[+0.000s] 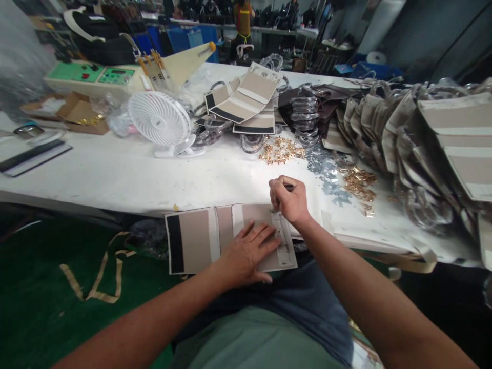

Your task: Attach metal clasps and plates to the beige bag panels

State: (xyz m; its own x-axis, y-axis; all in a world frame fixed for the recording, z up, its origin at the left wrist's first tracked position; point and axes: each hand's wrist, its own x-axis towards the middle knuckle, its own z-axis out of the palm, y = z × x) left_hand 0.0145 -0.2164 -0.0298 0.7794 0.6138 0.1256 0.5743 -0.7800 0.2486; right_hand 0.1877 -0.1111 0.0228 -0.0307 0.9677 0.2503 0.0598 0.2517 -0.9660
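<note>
A flat beige panel [196, 236] with white strips and a black band at its left end lies at the table's front edge, partly over my lap. My left hand [246, 253] rests flat on it with the fingers spread. Over the panel's upper right corner, my right hand [289, 199] is closed around a thin dark pen-like tool [289, 187]; its tip is hidden under the fist. A pale strip [283, 241] with small marks or holes runs down the panel's right end, beside my left fingertips.
Gold-coloured studs [282, 150], flat grey metal pieces [330, 177] and gold fittings [359, 182] lie beyond my right hand. Stacked panels with plastic-wrapped handles [400, 128] crowd the right. A white fan [159, 120] stands left. A person [243, 23] is far behind.
</note>
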